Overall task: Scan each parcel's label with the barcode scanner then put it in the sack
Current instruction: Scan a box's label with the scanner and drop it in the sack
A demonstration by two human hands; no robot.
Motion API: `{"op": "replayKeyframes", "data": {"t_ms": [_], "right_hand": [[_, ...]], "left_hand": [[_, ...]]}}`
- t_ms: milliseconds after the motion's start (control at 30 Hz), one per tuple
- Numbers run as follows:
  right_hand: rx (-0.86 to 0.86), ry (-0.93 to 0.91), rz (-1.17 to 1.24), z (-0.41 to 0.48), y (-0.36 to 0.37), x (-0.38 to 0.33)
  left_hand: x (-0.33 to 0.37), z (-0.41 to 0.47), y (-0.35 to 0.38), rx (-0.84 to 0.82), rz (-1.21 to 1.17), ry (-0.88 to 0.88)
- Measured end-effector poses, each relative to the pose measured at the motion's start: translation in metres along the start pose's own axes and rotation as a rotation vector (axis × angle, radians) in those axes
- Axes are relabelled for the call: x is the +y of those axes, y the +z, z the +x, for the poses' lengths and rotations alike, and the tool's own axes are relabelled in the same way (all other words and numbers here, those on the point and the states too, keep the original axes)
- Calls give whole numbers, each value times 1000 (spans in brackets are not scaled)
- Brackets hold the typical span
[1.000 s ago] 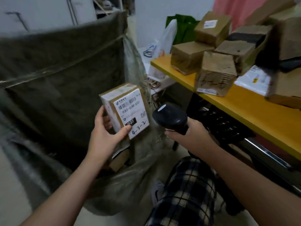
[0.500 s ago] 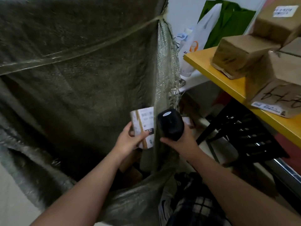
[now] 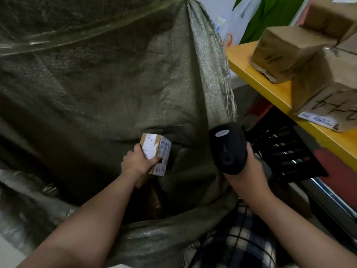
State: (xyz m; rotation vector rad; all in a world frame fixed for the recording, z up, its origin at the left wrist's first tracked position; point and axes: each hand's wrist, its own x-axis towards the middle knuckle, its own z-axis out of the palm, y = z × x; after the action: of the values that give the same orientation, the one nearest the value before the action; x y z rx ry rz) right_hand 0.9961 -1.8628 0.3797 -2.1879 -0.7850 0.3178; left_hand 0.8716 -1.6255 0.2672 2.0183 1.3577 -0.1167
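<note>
Cardboard parcel, label blurred, in left hand; scanner in right hand.

Likely parcel depot, stacked parcels, sack

In view are two hands, the left hand and the right hand, one labelled parcel near centre, one barcode scanner at its 3 o'clock, one sack, one yellow table at 2 o'clock, and at least three brown boxes on it.
</note>
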Motion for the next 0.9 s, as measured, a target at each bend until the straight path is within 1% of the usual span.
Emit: {"op": "replayKeyframes", "data": {"t_ms": [67, 133, 233, 300, 367, 467, 600, 733, 900], "right_hand": [[33, -15, -46, -1, -13, -1], [24, -19, -57, -2, -16, 0], [63, -60, -55, -1, -14, -1], [75, -59, 0, 2, -12, 0], [66, -33, 44, 8, -9, 6], [82, -7, 136, 12, -15, 8], [143, 72, 163, -2, -45, 3], [223, 34, 179, -28, -87, 0], [369, 22, 154, -61, -141, 4]], "left_hand": [[8, -3, 17, -8, 41, 14], [18, -7, 29, -27, 48, 40], [35, -15, 32, -32, 123, 134], [46, -24, 22, 18, 194, 223], [58, -37, 5, 109, 223, 347], [75, -68, -28, 228, 154, 539], [107, -118, -59, 307, 101, 738], [148, -164, -66, 331, 96, 918], [200, -205, -56, 316, 78, 1065]]}}
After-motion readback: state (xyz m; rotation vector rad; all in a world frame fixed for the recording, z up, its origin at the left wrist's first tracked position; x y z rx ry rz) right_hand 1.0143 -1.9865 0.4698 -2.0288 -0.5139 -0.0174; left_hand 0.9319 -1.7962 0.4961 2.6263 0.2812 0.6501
